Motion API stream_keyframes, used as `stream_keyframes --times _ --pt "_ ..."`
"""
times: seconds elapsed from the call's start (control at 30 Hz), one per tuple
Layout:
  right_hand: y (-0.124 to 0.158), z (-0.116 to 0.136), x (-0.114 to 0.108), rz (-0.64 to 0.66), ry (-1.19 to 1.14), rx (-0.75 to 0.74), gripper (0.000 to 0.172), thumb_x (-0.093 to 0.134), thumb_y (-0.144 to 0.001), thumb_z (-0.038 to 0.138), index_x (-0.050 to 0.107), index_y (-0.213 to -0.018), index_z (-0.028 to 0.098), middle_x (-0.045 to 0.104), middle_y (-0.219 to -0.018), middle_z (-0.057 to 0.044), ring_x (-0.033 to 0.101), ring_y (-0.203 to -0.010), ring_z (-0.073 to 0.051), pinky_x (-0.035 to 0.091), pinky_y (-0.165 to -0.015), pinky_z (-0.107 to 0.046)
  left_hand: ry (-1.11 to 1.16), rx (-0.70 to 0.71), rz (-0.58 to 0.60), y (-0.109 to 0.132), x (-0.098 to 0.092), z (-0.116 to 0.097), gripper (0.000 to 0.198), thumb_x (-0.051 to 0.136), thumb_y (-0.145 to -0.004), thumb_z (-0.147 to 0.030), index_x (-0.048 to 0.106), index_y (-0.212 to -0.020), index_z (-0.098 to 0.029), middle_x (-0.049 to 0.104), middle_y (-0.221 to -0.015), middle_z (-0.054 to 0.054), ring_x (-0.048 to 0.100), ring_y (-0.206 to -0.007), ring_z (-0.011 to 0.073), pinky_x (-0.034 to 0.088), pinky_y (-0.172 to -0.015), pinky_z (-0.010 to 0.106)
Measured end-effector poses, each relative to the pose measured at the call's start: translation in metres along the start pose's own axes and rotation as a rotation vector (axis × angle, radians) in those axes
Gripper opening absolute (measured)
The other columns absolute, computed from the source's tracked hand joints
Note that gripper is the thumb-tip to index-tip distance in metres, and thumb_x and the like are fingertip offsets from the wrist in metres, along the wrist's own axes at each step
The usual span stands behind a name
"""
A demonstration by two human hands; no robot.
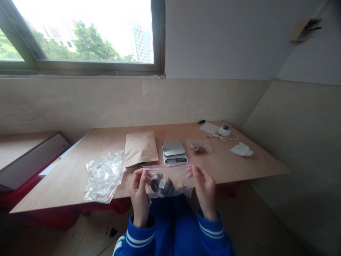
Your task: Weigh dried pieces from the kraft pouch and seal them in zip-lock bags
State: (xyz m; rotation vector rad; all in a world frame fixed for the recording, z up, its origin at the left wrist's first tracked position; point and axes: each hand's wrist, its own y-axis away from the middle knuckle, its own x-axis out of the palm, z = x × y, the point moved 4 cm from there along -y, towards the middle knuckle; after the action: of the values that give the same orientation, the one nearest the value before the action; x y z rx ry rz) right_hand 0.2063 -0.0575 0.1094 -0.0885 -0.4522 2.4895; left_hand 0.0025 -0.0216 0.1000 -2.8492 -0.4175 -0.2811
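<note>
Between my hands hangs a clear zip bag [183, 180] with a red seal strip along its top. Dark and tan dried pieces and a small white packet show through the plastic. My left hand [140, 188] pinches its upper left corner, and my right hand [203, 185] grips the upper right corner. The bag is in front of the table's near edge. Just beyond it stands a digital scale [174, 148] with a bare metal plate. A brown kraft pouch [141, 147] lies left of the scale, its dark opening facing me.
Several empty clear bags [105, 174] are heaped on the wooden table [234, 169] at left. Another filled zip bag [199, 146] lies right of the scale. Farther right are a white dome-shaped device [224, 130] with a cable, a crumpled white tissue [241, 149] and a green-handled tool [201, 122].
</note>
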Motion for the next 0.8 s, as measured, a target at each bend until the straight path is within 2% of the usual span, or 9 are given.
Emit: stream_keyframes --times 0.13,0.23,0.4,0.63,0.8 --pt "0.003 0.001 -0.002 0.017 0.003 -0.013 0.029 0.055 -0.085 0.044 0.065 -0.079 0.018 0.068 -0.073 -0.003 0.059 -0.057 -0.013 0.053 -0.063 -0.026 -0.048 0.003 0.028 0.001 -0.003 -0.004 0.023 0.057 -0.083 -0.040 0.060 -0.079 -0.018 0.056 -0.062 -0.003 0.051 -0.058 0.0100 0.044 -0.058 0.020" --pt "0.003 0.001 -0.003 0.018 -0.011 -0.003 0.030 0.055 -0.085 0.046 0.063 -0.080 0.018 0.068 -0.073 -0.004 0.058 -0.053 -0.012 0.052 -0.056 -0.025 -0.119 0.049 0.034 0.001 -0.006 -0.009 0.024 0.059 -0.082 -0.041 0.060 -0.076 -0.018 0.057 -0.061 -0.002 0.052 -0.058 0.0110 0.044 -0.057 0.021" --pt "0.004 0.001 -0.004 0.014 -0.019 -0.018 0.028 0.056 -0.084 0.045 0.062 -0.079 0.018 0.068 -0.072 -0.004 0.057 -0.053 -0.012 0.050 -0.052 -0.023 -0.275 0.130 0.055 -0.003 -0.012 -0.014 0.026 0.057 -0.083 -0.043 0.060 -0.073 -0.019 0.059 -0.063 -0.001 0.057 -0.063 0.0136 0.047 -0.063 0.024" --pt "0.008 0.001 -0.005 0.006 0.050 -0.072 0.025 0.058 -0.084 0.042 0.063 -0.079 0.018 0.060 -0.058 0.002 0.052 -0.045 -0.010 0.046 -0.045 -0.021 -0.515 0.247 0.024 -0.001 -0.018 -0.016 0.025 0.053 -0.085 -0.045 0.061 -0.080 -0.021 0.065 -0.077 0.002 0.062 -0.075 0.0179 0.047 -0.069 0.028" --pt "0.012 0.003 0.001 0.030 0.044 -0.087 0.024 0.058 -0.084 0.040 0.062 -0.078 0.018 0.066 -0.070 -0.002 0.054 -0.049 -0.010 0.047 -0.046 -0.021 -0.562 0.266 -0.037 0.001 -0.019 -0.015 0.027 0.047 -0.087 -0.045 0.058 -0.082 -0.021 0.063 -0.077 0.002 0.060 -0.073 0.0182 0.046 -0.067 0.028"
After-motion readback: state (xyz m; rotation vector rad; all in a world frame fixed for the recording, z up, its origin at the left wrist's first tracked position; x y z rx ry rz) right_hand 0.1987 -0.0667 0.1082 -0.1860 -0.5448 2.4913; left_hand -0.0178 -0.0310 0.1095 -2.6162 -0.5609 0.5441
